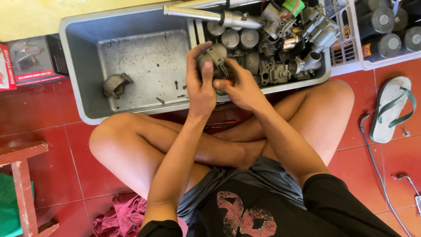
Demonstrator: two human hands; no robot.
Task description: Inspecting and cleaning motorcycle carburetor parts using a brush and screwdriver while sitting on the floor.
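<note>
The left hand [199, 81] is closed around a grey metal carburetor body [213, 56], fingers wrapped over its left side and thumb lying up along its face. The right hand [242, 85] presses in from the other side, curled shut, with what looks like a small orange-handled tool [228, 82] held against the lower part of the body; most of that tool is hidden by the fingers. The carburetor body sits between the two hands, touching both, held just above the near rim of a grey plastic tub [79, 70]. The right part of the tub is packed with more carburetor parts [280, 48] and a long metal tube [197, 14]. On its bare left part lie a loose metal bowl-shaped piece [115, 84] and a few small screws [176, 84]. The person sits cross-legged on a red tiled floor [386, 158], with a sandal [390, 109] to the right.
</note>
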